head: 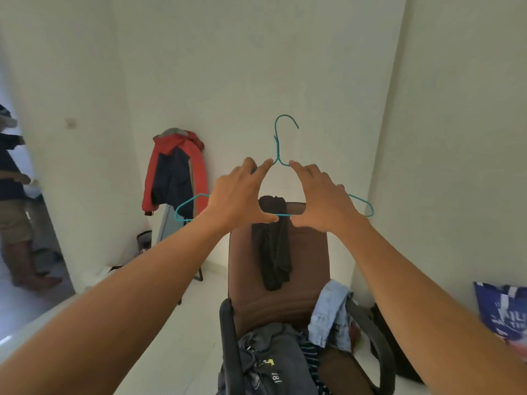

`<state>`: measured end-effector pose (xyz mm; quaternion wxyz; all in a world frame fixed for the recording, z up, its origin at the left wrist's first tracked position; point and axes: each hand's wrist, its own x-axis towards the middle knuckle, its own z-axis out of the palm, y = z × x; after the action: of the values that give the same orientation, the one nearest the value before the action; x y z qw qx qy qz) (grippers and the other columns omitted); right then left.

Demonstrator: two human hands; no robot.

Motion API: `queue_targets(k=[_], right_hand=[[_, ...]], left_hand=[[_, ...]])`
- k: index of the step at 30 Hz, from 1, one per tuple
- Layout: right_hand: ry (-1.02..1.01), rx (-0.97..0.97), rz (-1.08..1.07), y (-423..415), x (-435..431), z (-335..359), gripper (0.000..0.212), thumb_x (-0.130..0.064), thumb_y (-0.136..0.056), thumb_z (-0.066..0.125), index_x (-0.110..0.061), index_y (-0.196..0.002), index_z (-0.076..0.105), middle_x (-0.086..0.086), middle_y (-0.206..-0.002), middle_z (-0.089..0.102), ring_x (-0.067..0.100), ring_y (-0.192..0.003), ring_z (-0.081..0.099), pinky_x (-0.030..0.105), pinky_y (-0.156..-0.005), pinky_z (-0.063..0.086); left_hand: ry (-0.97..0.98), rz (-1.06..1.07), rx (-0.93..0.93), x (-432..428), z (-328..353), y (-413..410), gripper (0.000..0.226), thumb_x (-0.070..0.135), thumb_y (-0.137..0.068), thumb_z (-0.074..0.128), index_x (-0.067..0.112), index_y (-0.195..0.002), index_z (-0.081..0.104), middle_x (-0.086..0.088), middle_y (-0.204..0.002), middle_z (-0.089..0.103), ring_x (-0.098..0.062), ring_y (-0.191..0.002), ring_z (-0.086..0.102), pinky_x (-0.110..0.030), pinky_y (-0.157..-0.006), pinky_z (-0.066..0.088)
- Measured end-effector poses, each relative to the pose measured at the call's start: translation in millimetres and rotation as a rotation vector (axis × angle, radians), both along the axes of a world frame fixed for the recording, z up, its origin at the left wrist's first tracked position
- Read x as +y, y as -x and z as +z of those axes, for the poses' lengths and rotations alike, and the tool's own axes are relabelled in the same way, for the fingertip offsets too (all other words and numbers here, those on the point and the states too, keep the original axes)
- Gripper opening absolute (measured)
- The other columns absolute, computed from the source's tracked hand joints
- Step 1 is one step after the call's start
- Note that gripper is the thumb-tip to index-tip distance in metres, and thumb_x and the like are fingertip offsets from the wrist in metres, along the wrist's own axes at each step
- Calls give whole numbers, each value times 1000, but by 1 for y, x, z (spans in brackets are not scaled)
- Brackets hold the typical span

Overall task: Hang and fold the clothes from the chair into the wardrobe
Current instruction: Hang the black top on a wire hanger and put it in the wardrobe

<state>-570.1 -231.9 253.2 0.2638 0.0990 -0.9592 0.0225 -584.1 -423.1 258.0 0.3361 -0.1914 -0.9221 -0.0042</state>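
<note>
I hold a teal wire hanger (277, 143) upright at arm's length, hook at the top. My left hand (239, 195) grips its left half, fingers over the sloping wire and thumb under the bottom bar. My right hand (322, 198) grips the right half the same way. Behind and below the hanger stands a brown office chair (308, 266). A black garment (272, 246) hangs over its backrest. A light blue denim piece (330, 315) lies over the right armrest, and a dark grey garment (271, 363) is piled on the seat.
A red and navy jacket (174, 172) hangs in the corner against the white wall. A person (14, 195) stands in the doorway at far left. A blue printed bag (504, 312) sits on the floor at right. Pale floor lies left of the chair.
</note>
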Motion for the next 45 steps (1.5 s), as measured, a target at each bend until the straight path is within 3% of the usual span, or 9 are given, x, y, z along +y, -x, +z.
queue_targets(k=[9, 15, 21, 24, 29, 35, 38, 43, 45], right_hand=[[-1, -133, -11, 92, 2, -40, 120, -42, -64, 87, -39, -154, 8, 1, -148, 36, 27, -129, 48, 55, -98, 48], [8, -190, 12, 181, 21, -66, 117, -44, -65, 86, -38, -153, 10, 1, -149, 36, 27, -129, 49, 54, -97, 51], [44, -243, 38, 294, 56, -95, 117, -46, -65, 87, -38, -153, 11, 1, -148, 37, 28, -129, 49, 55, -98, 50], [75, -270, -45, 348, 77, -112, 120, -47, -63, 86, -34, -155, 9, 4, -145, 37, 30, -127, 49, 55, -93, 50], [210, -325, -255, 422, 117, -141, 123, -46, -63, 87, -27, -156, 8, 8, -147, 34, 34, -128, 46, 56, -90, 48], [288, -358, -341, 464, 141, -156, 126, -45, -61, 89, -24, -155, 9, 11, -144, 33, 36, -128, 45, 56, -88, 48], [293, -364, -346, 475, 146, -158, 126, -44, -60, 90, -24, -155, 10, 11, -142, 35, 37, -125, 47, 56, -86, 48], [266, -352, -346, 484, 148, -157, 126, -45, -61, 89, -25, -155, 9, 11, -142, 35, 35, -125, 47, 55, -86, 49], [256, -351, -347, 486, 146, -155, 126, -46, -61, 90, -25, -155, 8, 11, -142, 35, 35, -125, 48, 55, -86, 49]], left_hand=[[-24, -6, -117, 3, -54, 101, 118, 77, -62, 73, 31, -154, 17, -1, -133, 45, -20, -104, 57, -30, -69, 42], [-1, 29, -156, 16, -81, 189, 114, 79, -66, 69, 31, -154, 15, -2, -142, 45, -22, -117, 55, -38, -87, 50], [44, 86, -184, 47, -110, 293, 109, 80, -70, 64, 28, -154, 16, -2, -149, 42, -26, -129, 48, -45, -101, 43], [69, 124, -123, 62, -130, 341, 98, 75, -75, 60, 25, -152, 27, -2, -151, 40, -28, -135, 38, -46, -106, 36], [-189, 194, -225, 84, -182, 397, 82, 67, -78, 62, 27, -146, 40, -1, -152, 33, -29, -140, 30, -49, -113, 35], [-492, 256, -582, 104, -207, 448, 85, 65, -86, 59, 33, -155, 22, -5, -161, 19, -33, -146, 20, -56, -110, 38], [-507, 306, -671, 117, -209, 471, 88, 66, -86, 60, 37, -157, 18, -8, -163, 13, -38, -146, 18, -60, -109, 37], [-567, 229, -619, 113, -211, 486, 65, 9, -89, 64, 22, -148, 40, -15, -150, 30, -37, -135, 34, -43, -105, 43], [-654, 157, -624, 105, -215, 480, 60, 3, -85, 63, 17, -142, 48, -12, -145, 36, -32, -131, 42, -37, -108, 40]])
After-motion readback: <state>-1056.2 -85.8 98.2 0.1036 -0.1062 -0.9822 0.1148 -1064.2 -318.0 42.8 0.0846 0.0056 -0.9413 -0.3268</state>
